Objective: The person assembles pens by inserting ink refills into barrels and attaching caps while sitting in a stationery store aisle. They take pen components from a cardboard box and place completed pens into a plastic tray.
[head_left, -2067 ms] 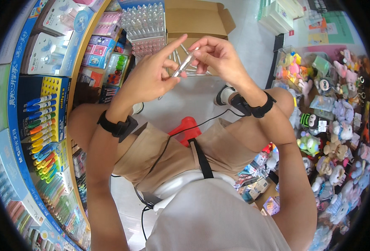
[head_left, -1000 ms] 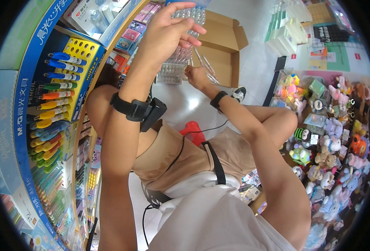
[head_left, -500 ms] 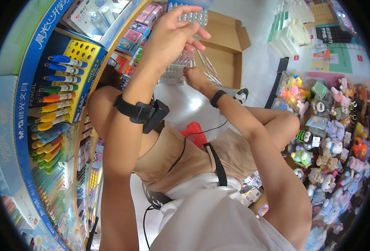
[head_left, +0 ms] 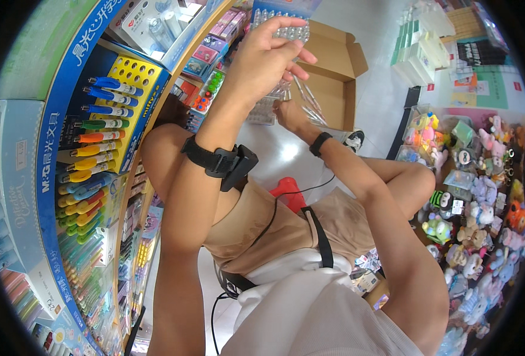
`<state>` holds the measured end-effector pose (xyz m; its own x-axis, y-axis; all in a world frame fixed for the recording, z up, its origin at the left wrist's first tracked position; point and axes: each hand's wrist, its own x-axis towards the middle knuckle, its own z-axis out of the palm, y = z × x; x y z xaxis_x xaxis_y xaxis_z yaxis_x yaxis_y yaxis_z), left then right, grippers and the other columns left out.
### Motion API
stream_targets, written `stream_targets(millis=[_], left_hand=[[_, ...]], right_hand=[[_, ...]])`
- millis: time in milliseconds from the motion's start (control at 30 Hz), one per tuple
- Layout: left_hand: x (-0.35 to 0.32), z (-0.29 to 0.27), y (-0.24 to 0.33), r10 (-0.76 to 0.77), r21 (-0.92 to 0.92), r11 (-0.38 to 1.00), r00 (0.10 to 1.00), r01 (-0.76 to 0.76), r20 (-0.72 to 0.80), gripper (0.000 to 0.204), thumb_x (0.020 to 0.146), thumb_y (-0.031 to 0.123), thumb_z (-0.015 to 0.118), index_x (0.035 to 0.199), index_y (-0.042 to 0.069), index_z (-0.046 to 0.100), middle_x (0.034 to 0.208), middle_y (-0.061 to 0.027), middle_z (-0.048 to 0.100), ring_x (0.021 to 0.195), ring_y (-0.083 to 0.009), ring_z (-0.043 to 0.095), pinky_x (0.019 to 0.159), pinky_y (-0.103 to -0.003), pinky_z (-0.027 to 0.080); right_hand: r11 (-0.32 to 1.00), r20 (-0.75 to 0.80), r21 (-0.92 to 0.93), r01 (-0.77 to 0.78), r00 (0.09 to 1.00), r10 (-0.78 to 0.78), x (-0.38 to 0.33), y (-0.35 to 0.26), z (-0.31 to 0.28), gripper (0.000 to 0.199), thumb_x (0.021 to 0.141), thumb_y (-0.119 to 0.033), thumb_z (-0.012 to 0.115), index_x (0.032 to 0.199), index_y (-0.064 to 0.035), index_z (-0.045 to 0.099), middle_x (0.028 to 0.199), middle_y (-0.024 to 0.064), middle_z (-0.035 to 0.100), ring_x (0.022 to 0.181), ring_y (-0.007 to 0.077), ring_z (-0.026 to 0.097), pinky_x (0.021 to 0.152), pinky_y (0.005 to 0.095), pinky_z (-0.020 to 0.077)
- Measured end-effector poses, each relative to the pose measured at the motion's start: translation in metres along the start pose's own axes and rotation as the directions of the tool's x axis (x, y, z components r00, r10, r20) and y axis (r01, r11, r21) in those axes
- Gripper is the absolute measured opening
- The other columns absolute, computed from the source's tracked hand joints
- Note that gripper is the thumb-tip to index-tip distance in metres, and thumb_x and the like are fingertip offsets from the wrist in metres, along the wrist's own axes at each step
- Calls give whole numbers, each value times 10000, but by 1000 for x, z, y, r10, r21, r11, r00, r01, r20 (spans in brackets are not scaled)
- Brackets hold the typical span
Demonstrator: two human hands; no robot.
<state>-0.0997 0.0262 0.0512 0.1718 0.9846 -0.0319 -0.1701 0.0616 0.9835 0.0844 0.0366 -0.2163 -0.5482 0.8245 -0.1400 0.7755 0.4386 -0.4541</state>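
Note:
My left hand (head_left: 274, 54) is raised over a clear plastic display rack (head_left: 283, 26) with rows of round holes. Its fingers are apart and I see nothing in them; they hide part of the rack. Lower down, my right hand (head_left: 294, 115) is closed at the rack's near end (head_left: 261, 113). Whatever its fingers hold is hidden or too small to make out. Several slim, pale pens (head_left: 312, 102) lie just beyond that hand, at the edge of an open cardboard box (head_left: 350, 89).
Left of me stands a shelf with a yellow pen holder (head_left: 133, 74) and colourful pens (head_left: 105, 135). Small boxed goods (head_left: 206, 53) sit beside the rack. Plush toys (head_left: 482, 196) crowd the right side. A red plastic object (head_left: 289, 193) is between my legs, near a black cable (head_left: 274, 207).
The whole view has shifted, so everything appears farther right. Both hands keep nearly the same pose and place at the rack.

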Motion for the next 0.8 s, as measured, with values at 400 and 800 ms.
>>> stream_targets(millis=[400, 800], left_hand=[[3, 3, -4, -31, 40, 999, 999, 30, 20, 352, 947, 137, 502, 1290, 58, 505, 889, -96, 710, 654, -103, 658, 566, -202, 472], [6, 10, -4, -132, 114, 985, 991, 131, 5, 320, 954, 140, 515, 1270, 94, 542, 872, -73, 707, 658, -77, 610, 591, -199, 447]], right_hand=[[970, 7, -91, -224, 974, 226, -3, -1, 20, 200, 842, -266, 603, 905, -89, 671, 787, 181, 675, 758, 357, 663, 682, 459, 521], [861, -164, 366, -352, 887, 432, -62, 35, 52, 280, 836, -174, 626, 1080, -87, 518, 840, 139, 684, 789, 365, 646, 701, 457, 491]])
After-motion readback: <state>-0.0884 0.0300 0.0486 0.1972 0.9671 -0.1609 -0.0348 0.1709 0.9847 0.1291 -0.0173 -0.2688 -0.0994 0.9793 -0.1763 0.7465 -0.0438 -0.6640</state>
